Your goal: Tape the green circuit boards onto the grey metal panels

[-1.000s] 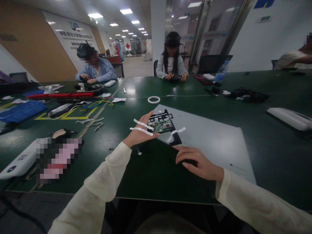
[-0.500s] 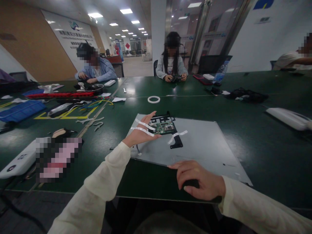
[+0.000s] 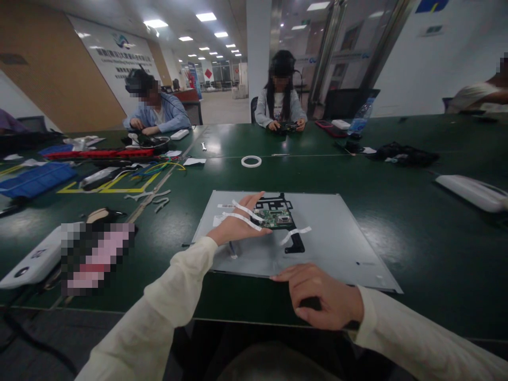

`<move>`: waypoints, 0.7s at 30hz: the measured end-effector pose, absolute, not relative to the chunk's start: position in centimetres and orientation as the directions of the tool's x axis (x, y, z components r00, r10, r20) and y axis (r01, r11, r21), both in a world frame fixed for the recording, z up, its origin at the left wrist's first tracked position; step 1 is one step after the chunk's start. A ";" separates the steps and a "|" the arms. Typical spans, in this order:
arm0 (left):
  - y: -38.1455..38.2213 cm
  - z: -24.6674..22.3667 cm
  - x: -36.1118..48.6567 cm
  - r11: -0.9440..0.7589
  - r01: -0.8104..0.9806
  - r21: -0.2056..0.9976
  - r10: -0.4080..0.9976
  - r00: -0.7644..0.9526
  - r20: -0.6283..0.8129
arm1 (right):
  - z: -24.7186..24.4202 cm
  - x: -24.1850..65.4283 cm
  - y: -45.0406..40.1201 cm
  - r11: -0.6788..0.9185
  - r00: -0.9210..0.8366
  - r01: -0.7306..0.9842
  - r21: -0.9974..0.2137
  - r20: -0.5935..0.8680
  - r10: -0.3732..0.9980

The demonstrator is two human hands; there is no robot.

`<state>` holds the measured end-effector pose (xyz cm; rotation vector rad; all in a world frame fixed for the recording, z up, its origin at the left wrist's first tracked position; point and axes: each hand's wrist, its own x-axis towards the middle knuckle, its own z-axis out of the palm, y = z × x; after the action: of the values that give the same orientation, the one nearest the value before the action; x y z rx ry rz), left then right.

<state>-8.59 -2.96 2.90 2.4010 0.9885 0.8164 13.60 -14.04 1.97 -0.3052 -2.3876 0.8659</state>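
My left hand [image 3: 237, 225] is closed around the left side of a green circuit board [image 3: 277, 218] on a black bracket [image 3: 296, 243]. Two white tape strips [image 3: 243, 221] lie across the back of that hand, and another strip [image 3: 297, 234] crosses the bracket's lower arm. Beneath the board is a large flat grey panel [image 3: 333, 227] on the table; whether the bracket touches it I cannot tell. My right hand [image 3: 321, 296] is at the panel's near edge, index fingertip against it, thumb apart from the loosely curled fingers, holding nothing.
Beyond the panel lies a white tape roll [image 3: 251, 161]. To the left are pliers [image 3: 147, 194], a blue tray [image 3: 37, 179], cables [image 3: 159, 168] and a white device [image 3: 37, 259]. Another white device [image 3: 472, 193] is at right. Two people sit across the green table [image 3: 190, 182].
The grey panel has shifted left and nearer to me, turning slightly. My left hand and the circuit board have moved a little right and closer, so the board sits further right over the panel.
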 end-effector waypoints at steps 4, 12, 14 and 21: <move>-2.9 2.1 -7.9 -0.645 0.518 0.562 0.744 0.593 0.307 | 1.9 13.6 -14.1 0.770 -0.814 0.031 -0.638 0.431 0.390; -3.2 1.8 -7.2 -0.655 0.480 0.584 0.722 0.627 0.293 | 1.7 13.6 -14.1 0.783 -0.806 0.045 -0.621 0.440 0.395; -3.1 1.6 -7.2 -0.659 0.489 0.572 0.719 0.632 0.289 | 1.6 13.6 -14.2 0.787 -0.802 0.050 -0.615 0.445 0.399; -3.0 1.2 -7.0 -0.646 0.531 0.548 0.728 0.643 0.236 | 1.3 13.7 -14.3 0.791 -0.804 0.073 -0.608 0.433 0.407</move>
<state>-7.00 -3.01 1.19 2.4312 0.9903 0.6198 13.69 -14.26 1.28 -0.3555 -2.4167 0.7895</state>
